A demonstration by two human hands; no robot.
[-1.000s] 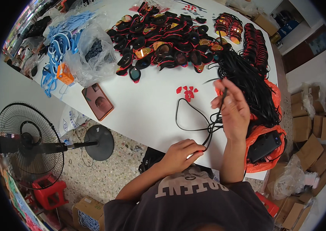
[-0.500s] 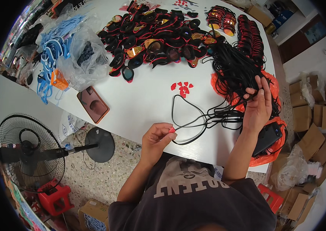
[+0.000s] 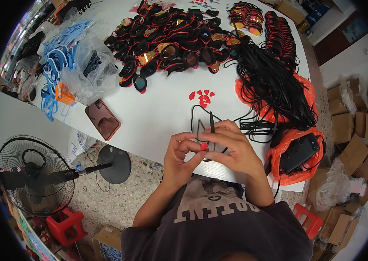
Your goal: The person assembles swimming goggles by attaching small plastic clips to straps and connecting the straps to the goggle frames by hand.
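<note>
My left hand [image 3: 180, 155] is closed in a pinch on a small red piece [image 3: 204, 146], which has a black cord at it. Close beside it, my right hand [image 3: 235, 150] is closed on a black cord [image 3: 212, 121] whose end sticks up above the fingers. The fingertips of both hands meet around the red piece, so the exact join is hidden. Loops of cord lie on the white table [image 3: 158, 113] behind the hands. Just beyond is a small group of loose red pieces [image 3: 204, 101]. A thick bundle of black cords [image 3: 275, 82] lies at the right.
A heap of swim goggles [image 3: 171, 48] covers the far middle, with stacked goggles [image 3: 279, 37] at the far right. Blue straps [image 3: 60, 61], a clear plastic bag [image 3: 92, 71] and a phone [image 3: 102, 119] lie left. An orange bag [image 3: 275, 163] holds a black device [image 3: 299, 152]. A fan [image 3: 34, 174] stands left.
My right hand has come away from the cord bundle and moved left to my left hand, now gripping a cord. The left hand still pinches the red piece.
</note>
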